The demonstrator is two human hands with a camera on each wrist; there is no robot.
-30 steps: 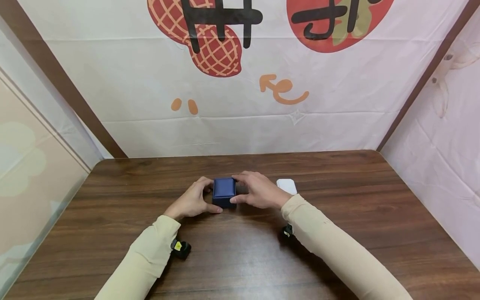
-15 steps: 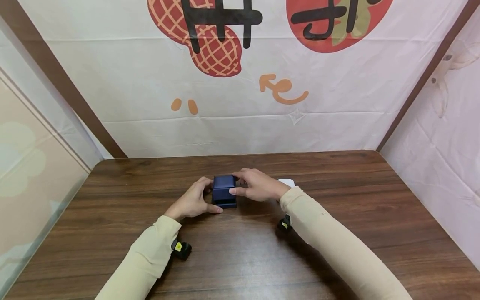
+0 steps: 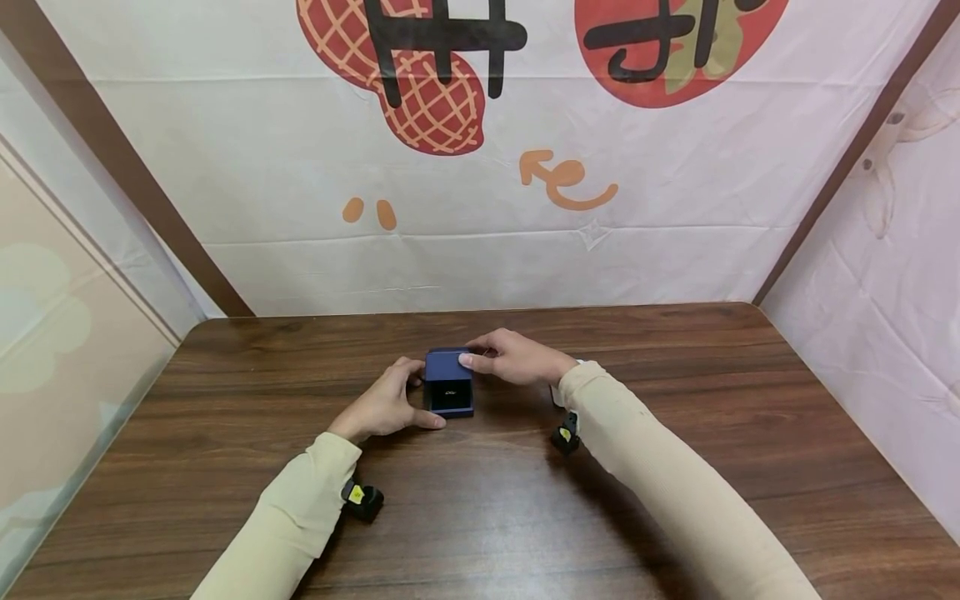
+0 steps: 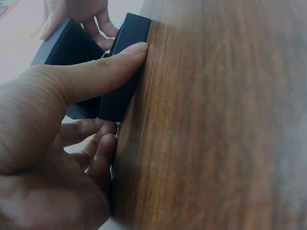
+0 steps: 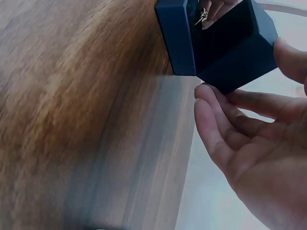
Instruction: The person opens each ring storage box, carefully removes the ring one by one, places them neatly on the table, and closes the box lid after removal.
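A dark blue ring box stands on the table with its lid tilted up and back. Its black inside shows a small shiny gold ring, a tiny glint in the head view. My left hand grips the base from the left, the thumb across its front and the fingers curled behind. From the right, my right hand holds the lid, thumb on its top and the other fingers behind, as the right wrist view shows.
A white object on the table is mostly hidden behind the right wrist. The brown wood table ends at the back against a printed white cloth. Black wrist cameras hang under both sleeves.
The box's lid has swung from closed to open, so its inside and the ring now show. My right hand has moved up and back with the lid. The left hand has stayed put.
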